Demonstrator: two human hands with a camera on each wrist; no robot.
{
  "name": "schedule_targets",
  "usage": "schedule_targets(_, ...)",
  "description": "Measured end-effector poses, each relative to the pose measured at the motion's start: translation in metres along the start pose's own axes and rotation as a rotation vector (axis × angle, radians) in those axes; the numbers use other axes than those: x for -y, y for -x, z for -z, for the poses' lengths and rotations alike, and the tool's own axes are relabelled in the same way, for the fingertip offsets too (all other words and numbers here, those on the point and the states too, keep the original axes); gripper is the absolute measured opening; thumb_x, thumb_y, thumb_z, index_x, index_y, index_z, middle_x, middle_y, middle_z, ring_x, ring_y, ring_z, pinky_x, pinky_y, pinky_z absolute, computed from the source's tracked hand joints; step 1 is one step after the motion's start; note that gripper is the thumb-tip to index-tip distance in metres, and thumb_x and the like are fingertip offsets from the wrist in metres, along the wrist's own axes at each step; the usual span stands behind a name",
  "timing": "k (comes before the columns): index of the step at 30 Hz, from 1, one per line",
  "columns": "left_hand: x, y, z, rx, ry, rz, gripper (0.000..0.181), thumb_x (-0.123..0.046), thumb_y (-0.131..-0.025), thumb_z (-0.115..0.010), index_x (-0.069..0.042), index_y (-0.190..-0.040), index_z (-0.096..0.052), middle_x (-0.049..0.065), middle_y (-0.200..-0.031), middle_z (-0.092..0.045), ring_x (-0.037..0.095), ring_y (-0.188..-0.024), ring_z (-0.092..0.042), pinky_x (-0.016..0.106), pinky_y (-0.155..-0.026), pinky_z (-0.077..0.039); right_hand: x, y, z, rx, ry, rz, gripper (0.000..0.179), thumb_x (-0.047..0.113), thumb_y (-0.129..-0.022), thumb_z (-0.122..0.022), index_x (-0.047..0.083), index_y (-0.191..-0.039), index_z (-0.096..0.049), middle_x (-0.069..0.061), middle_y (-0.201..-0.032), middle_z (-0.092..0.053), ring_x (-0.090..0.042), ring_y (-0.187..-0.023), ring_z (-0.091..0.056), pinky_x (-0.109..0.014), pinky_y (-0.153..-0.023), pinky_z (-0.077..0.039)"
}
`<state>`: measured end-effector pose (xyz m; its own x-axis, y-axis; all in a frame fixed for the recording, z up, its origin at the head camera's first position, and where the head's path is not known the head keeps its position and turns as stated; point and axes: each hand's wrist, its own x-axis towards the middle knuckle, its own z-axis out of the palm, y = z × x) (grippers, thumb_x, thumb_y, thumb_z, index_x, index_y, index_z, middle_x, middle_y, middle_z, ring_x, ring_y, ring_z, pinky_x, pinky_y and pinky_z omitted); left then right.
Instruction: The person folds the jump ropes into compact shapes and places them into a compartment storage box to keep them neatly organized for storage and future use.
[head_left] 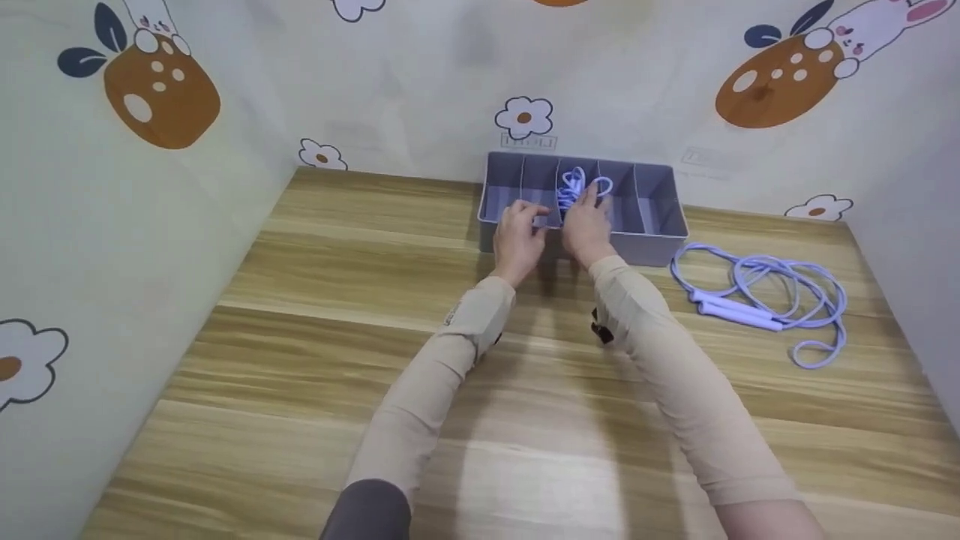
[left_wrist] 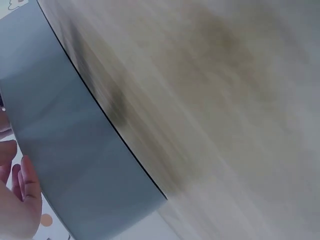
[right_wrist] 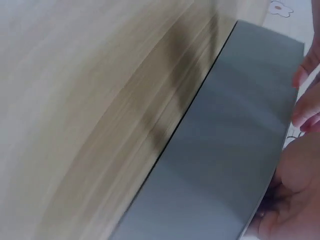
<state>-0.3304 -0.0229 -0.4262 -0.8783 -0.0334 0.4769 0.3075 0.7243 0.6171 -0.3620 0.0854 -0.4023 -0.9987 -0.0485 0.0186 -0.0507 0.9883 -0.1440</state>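
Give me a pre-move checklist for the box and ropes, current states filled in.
1. Divided box flat on the table: ok.
2. Bunched rope in the middle compartment: ok, most of it sits there.
3. Its loops within that compartment: not ok, one appears to overlap the divider on the right.
4. Right hand clear of that rope: not ok, its fingers are at the bunch; how firmly they hold is hidden.
5. Left hand free of rope: ok, none visible in it.
6. Second rope inside the box: not ok, on the table.
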Motion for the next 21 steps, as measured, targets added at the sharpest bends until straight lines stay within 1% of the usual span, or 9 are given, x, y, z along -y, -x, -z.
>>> schedule_targets(1, 0.001, 0.002, 0.003, -0.013, 0.004, -0.006, 0.020, -0.003, -0.076, -0.067, -0.010, -0.095, -0.069, 0.003, -0.097, -0.061, 0.019, -0.090, -0.055, 0.027, -0.076, -0.047, 0.001, 0.001, 0.000, -0.015, -0.023, -0.017, 0.062, 0.008, -0.086, -0.048, -0.021, -0.133, -0.018, -0.033, -0.143, -0.015, -0.050, -0.127, -0.023, -0.050, -0.094, -0.042)
schedule_targets(3, 0.002, 0.005, 0.009, -0.037, 0.020, -0.016, 0.020, -0.002, -0.076, -0.066, -0.008, -0.095, -0.069, 0.004, -0.096, -0.061, 0.020, -0.090, -0.055, 0.028, -0.076, -0.047, 0.001, 0.004, 0.000, -0.061, -0.062, -0.033, 0.062, 0.006, -0.086, -0.047, -0.020, -0.133, -0.017, -0.034, -0.142, -0.015, -0.048, -0.127, -0.024, -0.048, -0.097, -0.040)
schedule_targets(6, 0.005, 0.010, 0.020, -0.068, 0.049, -0.033, 0.021, -0.001, -0.077, -0.064, -0.006, -0.096, -0.068, 0.006, -0.098, -0.061, 0.021, -0.093, -0.056, 0.028, -0.080, -0.046, 0.000, 0.011, 0.001, -0.172, -0.137, 0.006, 0.062, 0.006, -0.085, -0.049, -0.016, -0.135, -0.020, -0.032, -0.142, -0.018, -0.045, -0.128, -0.025, -0.048, -0.098, -0.039)
schedule_targets(8, 0.006, 0.013, 0.025, -0.077, 0.070, -0.048, 0.022, -0.002, -0.078, -0.064, -0.004, -0.100, -0.066, 0.008, -0.102, -0.060, 0.022, -0.096, -0.055, 0.029, -0.084, -0.045, -0.005, 0.018, 0.004, -0.236, -0.171, 0.079, 0.061, 0.006, -0.085, -0.050, -0.013, -0.136, -0.023, -0.031, -0.142, -0.022, -0.045, -0.128, -0.025, -0.048, -0.101, -0.035)
schedule_targets(10, 0.008, 0.016, 0.030, -0.083, 0.080, -0.074, 0.025, -0.003, -0.079, -0.063, -0.002, -0.104, -0.064, 0.011, -0.108, -0.058, 0.024, -0.101, -0.054, 0.030, -0.090, -0.044, -0.008, 0.026, 0.005, -0.275, -0.185, 0.172, 0.059, 0.006, -0.084, -0.051, -0.010, -0.136, -0.027, -0.031, -0.140, -0.024, -0.046, -0.127, -0.026, -0.049, -0.103, -0.033)
schedule_targets(13, 0.013, 0.022, 0.038, -0.079, 0.085, -0.118, 0.028, -0.005, -0.081, -0.062, 0.000, -0.109, -0.061, 0.015, -0.115, -0.055, 0.027, -0.110, -0.051, 0.032, -0.097, -0.040, -0.014, 0.038, 0.006, -0.305, -0.199, 0.292, 0.054, 0.007, -0.086, -0.050, -0.008, -0.135, -0.032, -0.031, -0.139, -0.027, -0.047, -0.127, -0.026, -0.050, -0.105, -0.028)
schedule_targets(15, 0.016, 0.026, 0.041, -0.059, 0.082, -0.145, 0.029, -0.006, -0.082, -0.062, 0.000, -0.110, -0.060, 0.016, -0.117, -0.054, 0.028, -0.112, -0.049, 0.033, -0.099, -0.038, -0.019, 0.046, 0.006, -0.318, -0.198, 0.345, 0.052, 0.008, -0.087, -0.052, -0.007, -0.134, -0.035, -0.031, -0.139, -0.028, -0.048, -0.127, -0.025, -0.051, -0.105, -0.027)
schedule_targets(17, 0.019, 0.030, 0.044, -0.014, 0.077, -0.149, 0.027, -0.006, -0.083, -0.061, 0.000, -0.109, -0.061, 0.015, -0.115, -0.055, 0.028, -0.110, -0.049, 0.033, -0.098, -0.039, -0.025, 0.053, 0.004, -0.322, -0.191, 0.381, 0.052, 0.010, -0.087, -0.053, -0.007, -0.134, -0.036, -0.032, -0.139, -0.027, -0.047, -0.128, -0.024, -0.051, -0.106, -0.026)
schedule_targets(21, 0.027, 0.034, 0.046, 0.104, 0.059, -0.101, 0.022, -0.006, -0.084, -0.059, -0.002, -0.105, -0.063, 0.011, -0.108, -0.058, 0.026, -0.101, -0.051, 0.033, -0.088, -0.044, -0.039, 0.065, 0.000, -0.315, -0.176, 0.422, 0.053, 0.011, -0.087, -0.055, -0.006, -0.134, -0.036, -0.032, -0.139, -0.026, -0.048, -0.128, -0.022, -0.052, -0.107, -0.024)
